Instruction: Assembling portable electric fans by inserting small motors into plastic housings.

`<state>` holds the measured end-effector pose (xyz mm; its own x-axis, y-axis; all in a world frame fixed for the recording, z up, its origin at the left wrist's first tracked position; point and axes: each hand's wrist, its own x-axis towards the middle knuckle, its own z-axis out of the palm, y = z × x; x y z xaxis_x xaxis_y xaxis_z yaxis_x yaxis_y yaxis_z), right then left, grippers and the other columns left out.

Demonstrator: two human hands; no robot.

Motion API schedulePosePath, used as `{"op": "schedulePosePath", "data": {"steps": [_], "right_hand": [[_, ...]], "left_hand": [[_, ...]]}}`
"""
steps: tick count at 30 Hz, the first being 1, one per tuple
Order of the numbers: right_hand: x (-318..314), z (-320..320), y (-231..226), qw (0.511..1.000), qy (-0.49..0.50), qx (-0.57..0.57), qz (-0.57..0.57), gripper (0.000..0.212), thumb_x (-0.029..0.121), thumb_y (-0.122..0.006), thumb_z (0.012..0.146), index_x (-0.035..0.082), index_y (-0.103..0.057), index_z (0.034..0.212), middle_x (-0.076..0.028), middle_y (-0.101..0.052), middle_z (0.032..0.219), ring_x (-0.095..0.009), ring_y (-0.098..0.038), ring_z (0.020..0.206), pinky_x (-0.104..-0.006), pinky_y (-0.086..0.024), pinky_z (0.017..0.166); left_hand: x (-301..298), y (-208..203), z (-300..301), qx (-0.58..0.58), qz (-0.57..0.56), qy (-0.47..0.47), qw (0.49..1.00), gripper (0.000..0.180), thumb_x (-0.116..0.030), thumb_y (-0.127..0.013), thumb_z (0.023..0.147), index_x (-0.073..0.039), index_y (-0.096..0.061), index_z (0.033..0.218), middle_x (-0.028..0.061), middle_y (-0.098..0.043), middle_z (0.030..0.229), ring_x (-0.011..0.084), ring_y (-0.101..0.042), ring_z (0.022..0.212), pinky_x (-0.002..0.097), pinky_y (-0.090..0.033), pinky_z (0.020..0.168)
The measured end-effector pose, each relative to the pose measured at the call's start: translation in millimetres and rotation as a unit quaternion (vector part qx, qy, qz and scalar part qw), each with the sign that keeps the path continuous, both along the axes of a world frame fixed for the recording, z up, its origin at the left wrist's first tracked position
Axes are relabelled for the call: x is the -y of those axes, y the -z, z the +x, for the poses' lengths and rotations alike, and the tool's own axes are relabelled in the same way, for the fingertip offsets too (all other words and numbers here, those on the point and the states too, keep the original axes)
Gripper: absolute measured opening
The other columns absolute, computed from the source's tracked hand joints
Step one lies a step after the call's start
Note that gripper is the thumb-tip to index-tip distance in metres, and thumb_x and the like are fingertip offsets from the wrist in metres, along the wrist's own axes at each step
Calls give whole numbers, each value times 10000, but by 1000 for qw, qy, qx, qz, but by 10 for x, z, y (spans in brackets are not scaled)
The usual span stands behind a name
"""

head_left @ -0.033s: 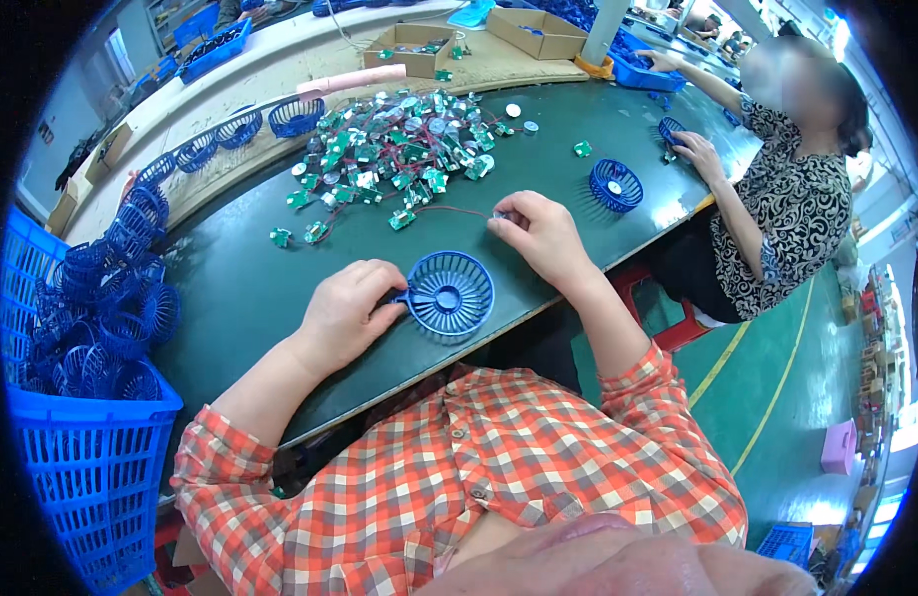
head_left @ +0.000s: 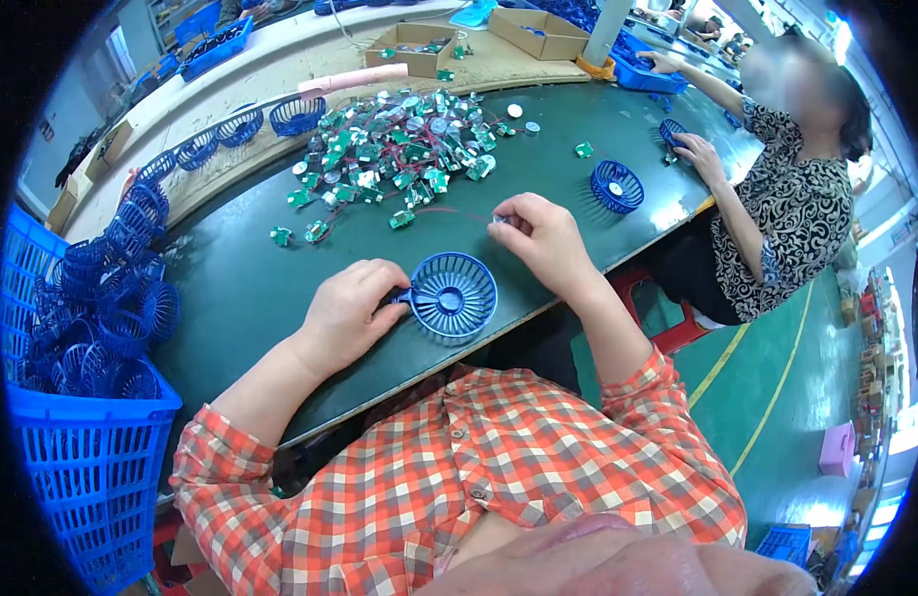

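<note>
My left hand (head_left: 352, 306) pinches the short stub at the side of a round blue fan grille (head_left: 451, 298), which lies open side up near the table edge. Slats run from its rim to a hub in the middle. To the right and a little farther off, my right hand (head_left: 540, 236) is closed on a small silvery part (head_left: 500, 219), mostly hidden by the fingers. A thin red wire (head_left: 441, 209), smeared by motion, runs from there to a green circuit board (head_left: 403, 219) on the green table (head_left: 250, 288).
Beyond my hands lies a heap of circuit boards with wires (head_left: 399, 149). At left, a blue crate (head_left: 91, 407) overflows with blue grilles. Another grille (head_left: 616, 187) with a white disc stands at right, near a co-worker's hand (head_left: 699, 157). Cardboard boxes (head_left: 538, 40) stand at the back.
The fan grille and my left hand have shifted very slightly to the right. The red wire at my right hand now looks more blurred.
</note>
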<state>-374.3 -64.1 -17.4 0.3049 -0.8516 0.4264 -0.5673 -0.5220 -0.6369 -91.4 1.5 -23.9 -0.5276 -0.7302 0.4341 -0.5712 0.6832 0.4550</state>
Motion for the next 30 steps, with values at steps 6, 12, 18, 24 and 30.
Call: {"op": "schedulePosePath", "data": {"steps": [6,12,18,24,30], "right_hand": [[-385,217,-199,963,-169,-175,-114,220,167,-783,786,37,-680,932,-116,-635,862,-309,-616,842,-403,-502,744],[-394,326,-245,942,-192,-237,-137,238,136,-770,772,42,-694,977,-101,-636,873,-309,-590,841,-400,-489,743],[-321,346,-175,945,-213,-216,-124,258,101,-756,789,53,-693,1035,-98,-631,914,-310,-600,866,-397,-495,741],[-355,405,-190,934,-219,-264,-95,274,162,-757,805,38,-674,1035,-123,-626,908,-334,-619,844,-411,-494,737],[-402,416,-241,938,-197,-276,-72,351,209,-742,835,40,-655,1131,-139,-632,1009,-346,-629,898,-414,-502,762]], "left_hand": [[22,34,13,25,-20,-10,999,275,-55,-755,762,-52,-621,1002,131,-660,1022,330,-636,951,406,-529,814],[59,90,6,8,-50,-3,999,232,-144,-732,817,-73,-611,1001,112,-651,969,324,-625,935,412,-522,807],[72,145,-15,26,-56,-8,998,243,-125,-743,821,-62,-621,1021,111,-665,1003,307,-643,963,389,-536,831],[47,122,16,39,-51,-6,998,256,-131,-747,819,-64,-622,1032,103,-668,1007,294,-643,969,380,-538,834],[60,121,33,29,-47,-1,998,265,-140,-748,808,-69,-621,1029,103,-665,998,307,-640,960,396,-534,830]]}}
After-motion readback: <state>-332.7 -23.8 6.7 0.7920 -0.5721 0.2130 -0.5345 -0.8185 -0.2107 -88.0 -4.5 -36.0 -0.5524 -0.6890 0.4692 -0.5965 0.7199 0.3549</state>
